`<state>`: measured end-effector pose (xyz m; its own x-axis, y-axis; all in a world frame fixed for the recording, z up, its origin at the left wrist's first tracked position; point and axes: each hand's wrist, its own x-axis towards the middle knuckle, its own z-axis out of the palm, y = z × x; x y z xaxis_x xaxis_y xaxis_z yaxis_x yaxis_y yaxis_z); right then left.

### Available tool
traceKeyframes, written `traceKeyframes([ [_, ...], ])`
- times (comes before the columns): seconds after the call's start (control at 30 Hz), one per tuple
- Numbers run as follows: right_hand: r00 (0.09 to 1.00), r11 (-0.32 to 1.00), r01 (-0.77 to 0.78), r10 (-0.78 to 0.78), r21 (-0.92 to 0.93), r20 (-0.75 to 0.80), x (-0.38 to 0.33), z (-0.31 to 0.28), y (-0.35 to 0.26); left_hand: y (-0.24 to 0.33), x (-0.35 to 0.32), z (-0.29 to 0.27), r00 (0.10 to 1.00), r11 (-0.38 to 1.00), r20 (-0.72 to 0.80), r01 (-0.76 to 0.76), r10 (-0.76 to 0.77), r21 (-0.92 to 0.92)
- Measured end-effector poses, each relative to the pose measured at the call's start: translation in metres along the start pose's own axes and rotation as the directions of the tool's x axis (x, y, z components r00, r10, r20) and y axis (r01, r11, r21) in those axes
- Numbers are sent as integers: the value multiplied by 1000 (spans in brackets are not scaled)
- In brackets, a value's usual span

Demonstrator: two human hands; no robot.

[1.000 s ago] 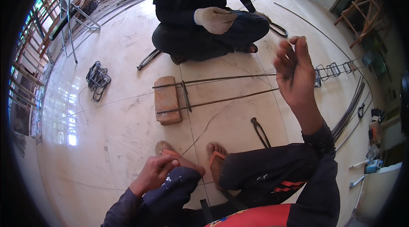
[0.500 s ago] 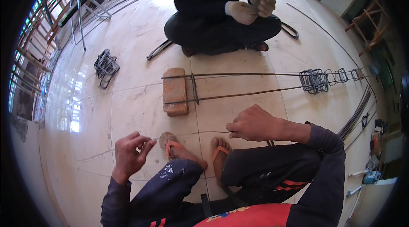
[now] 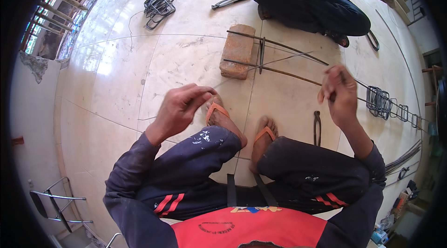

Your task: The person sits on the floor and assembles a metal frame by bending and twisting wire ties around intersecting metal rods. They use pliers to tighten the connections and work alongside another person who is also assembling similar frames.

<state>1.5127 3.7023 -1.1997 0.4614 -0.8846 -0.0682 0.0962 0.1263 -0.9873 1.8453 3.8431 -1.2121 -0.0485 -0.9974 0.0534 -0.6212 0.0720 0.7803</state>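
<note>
Now | left hand (image 3: 179, 108) pinching thin wire (image 3: 260, 65) | right hand (image 3: 337, 93) raised, curled

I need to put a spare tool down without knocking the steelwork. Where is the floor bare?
Bare tile lies left of the brick, between it, the pile of bent stirrups and the left hand. It is crowded on the right: rebar rods, stirrups threaded on them, pincers and the right hand.

Layout around the rectangular clay brick (image 3: 238, 51)

Long steel rods (image 3: 288, 57) rest on it, running right; bent stirrup pile (image 3: 158, 2) behind-left; metal pincers (image 3: 317, 128) front-right; seated person (image 3: 307, 1) behind-right; stirrups threaded on rods (image 3: 379, 101) far right.
</note>
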Motion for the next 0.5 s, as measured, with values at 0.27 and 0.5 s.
traceKeyframes([
  [0.27, 941, 911, 247, -145, 330, -305, 5, -13, -17, 12, -11, 72, 916, 957, 372, -44, 152, -285],
  [0.5, 965, 817, 195, -60, 543, -256, 0, -16, -21, 25, -10, 75, 811, 977, 580, 53, 78, -206],
])
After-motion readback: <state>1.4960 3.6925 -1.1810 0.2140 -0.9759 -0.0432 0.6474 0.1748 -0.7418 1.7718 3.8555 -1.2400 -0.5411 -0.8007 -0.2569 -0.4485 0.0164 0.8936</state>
